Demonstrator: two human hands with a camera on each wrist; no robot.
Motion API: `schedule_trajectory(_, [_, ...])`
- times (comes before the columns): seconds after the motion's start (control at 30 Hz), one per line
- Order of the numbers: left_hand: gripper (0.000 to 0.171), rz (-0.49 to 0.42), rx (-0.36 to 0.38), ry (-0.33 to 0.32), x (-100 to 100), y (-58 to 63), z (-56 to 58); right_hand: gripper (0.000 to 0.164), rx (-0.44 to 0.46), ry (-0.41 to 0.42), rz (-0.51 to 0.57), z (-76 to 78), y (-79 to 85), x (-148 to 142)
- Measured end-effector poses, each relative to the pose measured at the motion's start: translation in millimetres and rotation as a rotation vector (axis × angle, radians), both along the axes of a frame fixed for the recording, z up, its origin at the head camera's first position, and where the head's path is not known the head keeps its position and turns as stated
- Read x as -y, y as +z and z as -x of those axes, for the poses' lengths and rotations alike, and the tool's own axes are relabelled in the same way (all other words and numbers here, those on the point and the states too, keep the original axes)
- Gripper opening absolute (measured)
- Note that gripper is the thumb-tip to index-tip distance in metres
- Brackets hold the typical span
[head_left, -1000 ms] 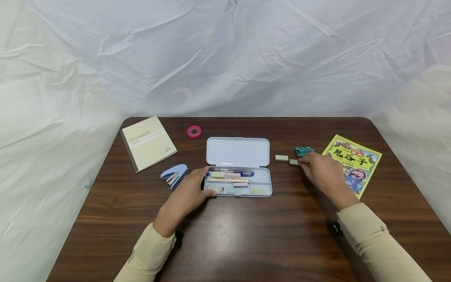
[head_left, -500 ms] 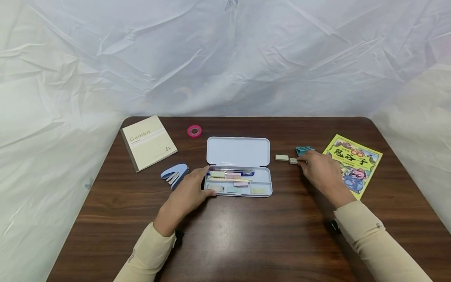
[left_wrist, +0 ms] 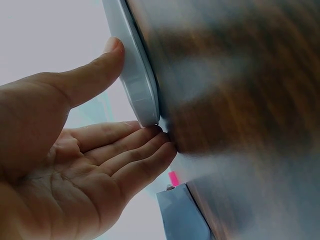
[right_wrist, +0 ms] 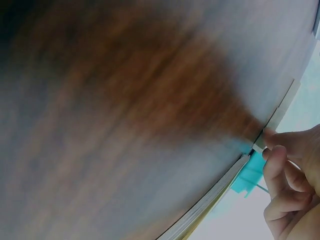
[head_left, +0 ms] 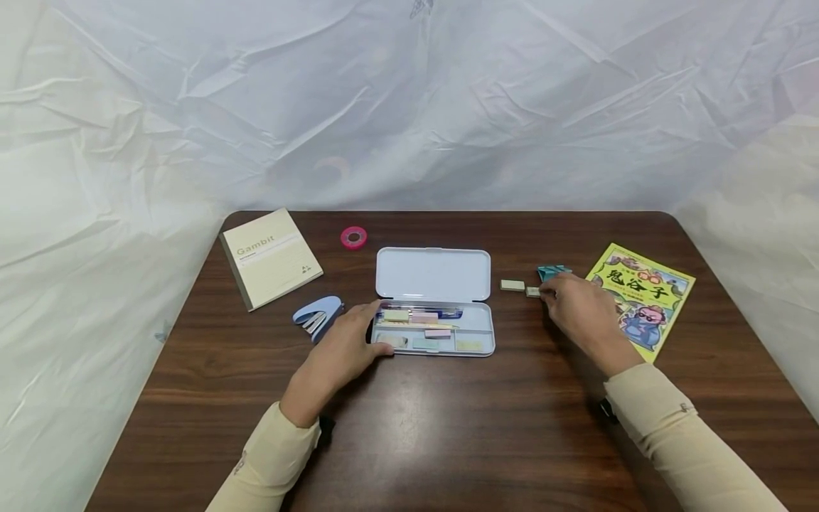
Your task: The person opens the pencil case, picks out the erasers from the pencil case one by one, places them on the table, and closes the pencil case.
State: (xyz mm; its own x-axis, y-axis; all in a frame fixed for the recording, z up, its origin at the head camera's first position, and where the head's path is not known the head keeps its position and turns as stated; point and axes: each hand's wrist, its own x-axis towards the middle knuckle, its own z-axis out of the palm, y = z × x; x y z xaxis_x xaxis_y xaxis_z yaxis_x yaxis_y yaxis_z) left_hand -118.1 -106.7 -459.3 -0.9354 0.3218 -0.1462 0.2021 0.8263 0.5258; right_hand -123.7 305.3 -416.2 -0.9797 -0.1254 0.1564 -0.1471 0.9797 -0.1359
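In the head view my left hand [head_left: 342,352] rests at the left end of the open, pale blue pencil case [head_left: 480,315]. Its straight fingers touch the short side and the thumb [left_wrist: 100,67] lies along the front edge, as the left wrist view shows. Pens, a pencil and several small pastel blocks lie inside the case. My right hand [head_left: 585,313] pinches a small whitish eraser [head_left: 532,291] low at the table, right of the case. End to end with it lies a second pale eraser [head_left: 512,285]. Fingertips hide the held eraser's right end.
A teal binder clip [head_left: 552,272] sits just behind the right hand, and a yellow comic book [head_left: 652,299] lies to its right. On the left are a blue stapler [head_left: 318,316], a cream notebook [head_left: 271,259] and a pink tape roll [head_left: 353,237].
The right hand has shifted slightly, turning the pinched eraser more into line with the other one. The left hand stays at the case.
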Motion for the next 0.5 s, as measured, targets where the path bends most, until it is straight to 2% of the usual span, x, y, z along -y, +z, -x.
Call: schedule_trajectory(0.5, [0.093, 0.006, -0.003, -0.001, -1.4, 0.8, -0.3, 0.015, 0.007, 0.012, 0.023, -0.2, -0.9, 0.6])
